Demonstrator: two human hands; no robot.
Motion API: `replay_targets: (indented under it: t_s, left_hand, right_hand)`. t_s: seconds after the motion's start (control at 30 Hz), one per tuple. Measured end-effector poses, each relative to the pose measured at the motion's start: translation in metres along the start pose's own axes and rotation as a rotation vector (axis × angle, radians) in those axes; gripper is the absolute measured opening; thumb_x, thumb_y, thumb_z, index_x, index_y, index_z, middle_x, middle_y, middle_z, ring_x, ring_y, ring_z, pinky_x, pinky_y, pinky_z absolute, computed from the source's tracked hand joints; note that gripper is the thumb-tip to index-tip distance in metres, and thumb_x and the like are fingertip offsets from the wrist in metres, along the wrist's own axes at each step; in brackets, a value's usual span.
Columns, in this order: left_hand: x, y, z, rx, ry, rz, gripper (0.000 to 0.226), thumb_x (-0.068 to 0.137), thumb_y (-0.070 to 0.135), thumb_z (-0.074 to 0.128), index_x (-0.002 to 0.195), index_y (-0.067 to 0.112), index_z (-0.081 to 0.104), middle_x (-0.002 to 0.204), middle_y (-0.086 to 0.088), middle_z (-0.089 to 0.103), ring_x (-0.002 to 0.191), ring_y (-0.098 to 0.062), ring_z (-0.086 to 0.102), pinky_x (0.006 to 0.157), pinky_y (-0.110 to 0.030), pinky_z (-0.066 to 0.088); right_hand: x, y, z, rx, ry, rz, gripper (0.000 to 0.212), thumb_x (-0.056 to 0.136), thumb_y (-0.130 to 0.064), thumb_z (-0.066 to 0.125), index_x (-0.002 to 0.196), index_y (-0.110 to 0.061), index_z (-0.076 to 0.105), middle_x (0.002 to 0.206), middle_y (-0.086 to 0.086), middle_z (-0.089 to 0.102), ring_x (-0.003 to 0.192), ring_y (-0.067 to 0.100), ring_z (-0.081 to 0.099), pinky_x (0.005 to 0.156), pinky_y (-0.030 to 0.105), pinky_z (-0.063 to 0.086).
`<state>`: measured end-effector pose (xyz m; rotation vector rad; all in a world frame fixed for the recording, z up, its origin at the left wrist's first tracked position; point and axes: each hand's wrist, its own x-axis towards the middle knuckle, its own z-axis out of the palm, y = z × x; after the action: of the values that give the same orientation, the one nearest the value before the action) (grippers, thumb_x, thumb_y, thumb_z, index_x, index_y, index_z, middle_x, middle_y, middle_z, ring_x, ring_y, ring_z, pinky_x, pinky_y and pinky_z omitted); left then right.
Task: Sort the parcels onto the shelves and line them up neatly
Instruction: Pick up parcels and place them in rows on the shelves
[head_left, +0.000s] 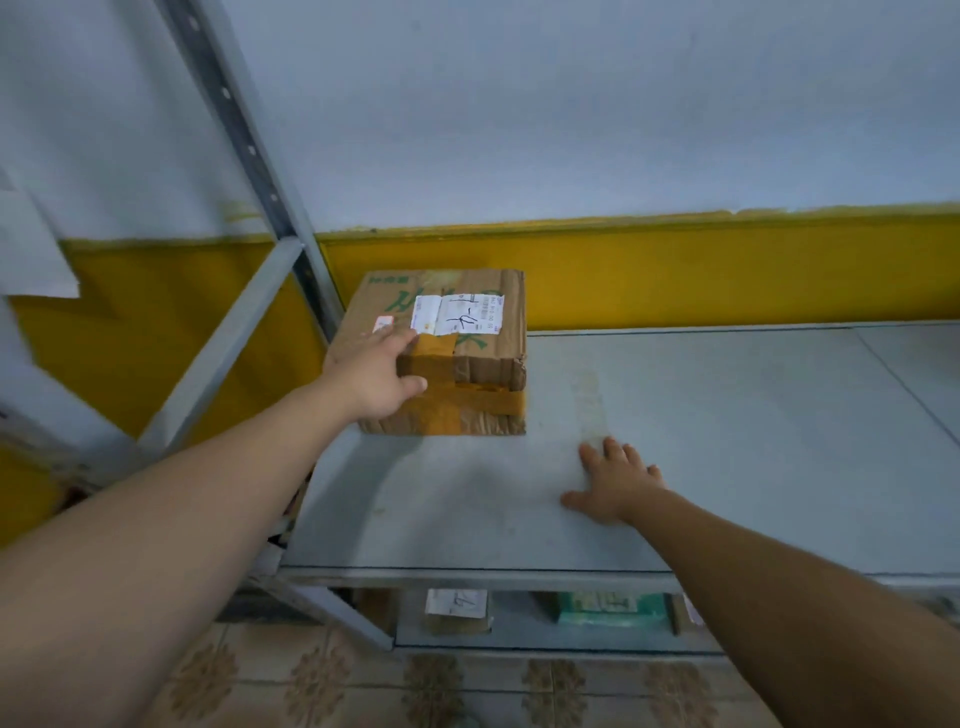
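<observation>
Parcel (480, 371) under outstretched left hand (376, 376)

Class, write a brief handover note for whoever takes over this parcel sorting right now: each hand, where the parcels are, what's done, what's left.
Left hand: flat on the cardboard parcel, fingers straight.
Right hand: open, palm down on the upper shelf, holding nothing.
The parcel sits at that shelf's back-left corner, label up.
Other parcels: lower shelf.
Done: this one is shelved.
Left: probably square it up, then bring more.
</observation>
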<state>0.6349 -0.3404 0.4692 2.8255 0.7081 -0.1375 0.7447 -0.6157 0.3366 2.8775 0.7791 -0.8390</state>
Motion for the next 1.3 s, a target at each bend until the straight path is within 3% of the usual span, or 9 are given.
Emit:
replay_targets:
  t_s: [0.1,0.3,0.5,0.63,0.83,0.97,1.13,1.3]
  left_hand:
    - [-0.037,0.006,-0.011,-0.148,0.000,-0.031,0.069,0.091,0.043,0.061,0.150,0.033,0.029,0.160,0.001,0.022,0.144,-0.024,0.023,0.115,-0.044,0.026]
    - [-0.122,0.022,-0.020,-0.207,0.039,-0.131,0.069,0.092,0.039,0.062,0.150,0.021,0.030,0.157,-0.004,0.028,0.143,-0.022,0.028,0.114,-0.034,0.026]
    - [-0.210,0.023,-0.023,-0.200,0.033,-0.175,0.069,0.092,0.040,0.061,0.151,0.026,0.028,0.158,0.002,0.026,0.140,-0.019,0.033,0.109,-0.033,0.030]
    - [-0.259,-0.003,-0.028,-0.232,0.098,-0.250,0.069,0.090,0.043,0.063,0.149,0.032,0.030,0.156,0.005,0.031,0.137,-0.019,0.038,0.109,-0.036,0.035]
    - [-0.337,-0.076,-0.032,-0.219,0.098,-0.331,0.071,0.091,0.044,0.062,0.151,0.029,0.027,0.158,0.004,0.025,0.143,-0.018,0.026,0.115,-0.035,0.028]
    - [-0.401,-0.138,-0.029,-0.299,0.076,-0.428,0.070,0.092,0.042,0.061,0.151,0.028,0.025,0.158,0.004,0.024,0.140,-0.018,0.031,0.107,-0.030,0.031]
    - [-0.464,-0.210,-0.023,-0.325,0.070,-0.481,0.071,0.093,0.041,0.061,0.152,0.026,0.025,0.157,0.004,0.026,0.140,-0.016,0.031,0.096,-0.019,0.026]
    - [-0.491,-0.268,-0.013,-0.269,0.031,-0.493,0.069,0.094,0.041,0.059,0.152,0.023,0.026,0.157,0.001,0.028,0.141,-0.018,0.029,0.107,-0.024,0.026]
  right_hand:
    - [-0.014,-0.005,-0.031,0.007,0.008,-0.067,0.083,0.090,-0.068,0.046,0.153,-0.019,0.026,0.155,0.011,0.032,0.139,0.034,0.033,0.113,0.047,0.031]
    - [-0.061,-0.024,-0.076,-0.008,0.130,-0.238,0.081,0.091,-0.063,0.048,0.155,-0.021,0.023,0.157,0.010,0.033,0.139,0.033,0.037,0.111,0.044,0.035]
    - [-0.118,-0.074,-0.102,-0.049,0.212,-0.490,0.065,0.090,-0.058,0.053,0.144,-0.024,0.043,0.143,0.010,0.051,0.125,0.031,0.051,0.102,0.040,0.044]
    - [-0.155,-0.126,-0.104,-0.091,0.238,-0.593,0.075,0.090,-0.061,0.052,0.151,-0.019,0.034,0.151,0.011,0.042,0.133,0.031,0.044,0.106,0.043,0.041]
    - [-0.207,-0.223,-0.081,-0.162,0.229,-0.769,0.080,0.094,-0.061,0.048,0.156,-0.020,0.022,0.161,0.007,0.027,0.144,0.029,0.031,0.114,0.044,0.033]
    - [-0.248,-0.304,-0.051,-0.204,0.175,-0.856,0.079,0.095,-0.060,0.047,0.157,-0.019,0.019,0.161,0.008,0.027,0.144,0.029,0.031,0.112,0.042,0.033]
    - [-0.278,-0.392,-0.014,-0.192,0.120,-0.883,0.075,0.097,-0.056,0.048,0.157,-0.021,0.019,0.162,0.006,0.025,0.145,0.029,0.030,0.113,0.041,0.032]
    - [-0.276,-0.451,0.017,-0.178,0.076,-0.840,0.075,0.097,-0.057,0.049,0.156,-0.020,0.021,0.160,0.007,0.029,0.142,0.030,0.034,0.111,0.042,0.036]
